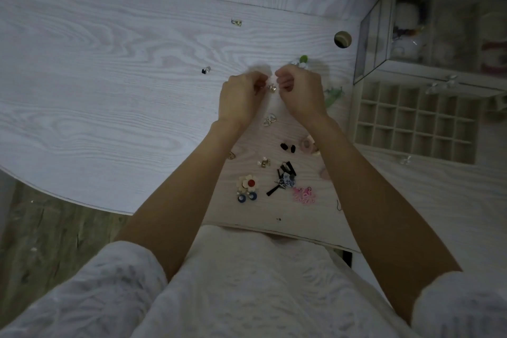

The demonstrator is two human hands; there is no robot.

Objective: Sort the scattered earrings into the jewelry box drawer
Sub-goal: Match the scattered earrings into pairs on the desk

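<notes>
Fingers (258,82) pinch small earring (271,88)

Dim, cool light, a pale wood-grain table (109,68) with a round cable hole (343,39), brownish wood floor (41,228) showed at lower left.

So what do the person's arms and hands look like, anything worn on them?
Both forearms are bare. The left hand and right hand show no rings, watch or bracelets that I can make out. White sleeves with a raised textured pattern are pushed up near the elbows.
</notes>
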